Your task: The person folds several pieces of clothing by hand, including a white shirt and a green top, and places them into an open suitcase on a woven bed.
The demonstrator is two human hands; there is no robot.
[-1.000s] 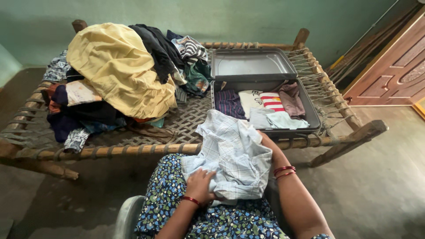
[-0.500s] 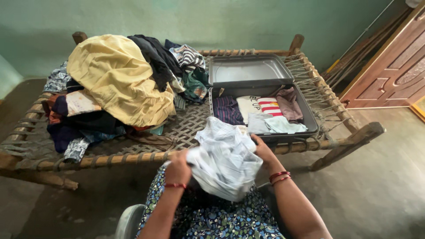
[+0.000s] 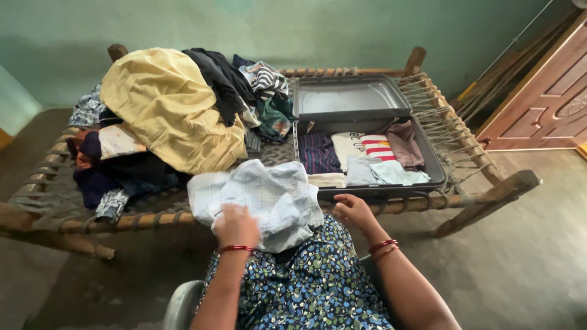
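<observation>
Left hand [image 3: 235, 225], red bangle at the wrist: laid palm-down with fingers closed on a fold of the pale checked shirt [image 3: 260, 198], which is spread across the lap and over the near rail of the woven cot [image 3: 153, 211]. Right hand [image 3: 351, 211], two red bangles at the wrist: loosely curled, held just at 3 o'clock of the shirt, at the cloth's edge; whether the cloth is pinched cannot be told. Floral dress [image 3: 306, 287]: seen beneath both forearms, at 6 o'clock. Open grey suitcase [image 3: 428, 160]: set on the cot at 1 o'clock of the hands, lid laid back, folded garments packed inside in rows. Heap of clothes [image 3: 171, 110]: piled on the cot at 11 o'clock, topped by a large yellow cloth with dark and striped pieces beside it. Wooden door [image 3: 550, 104]: noted at 2 o'clock, by the green wall.
</observation>
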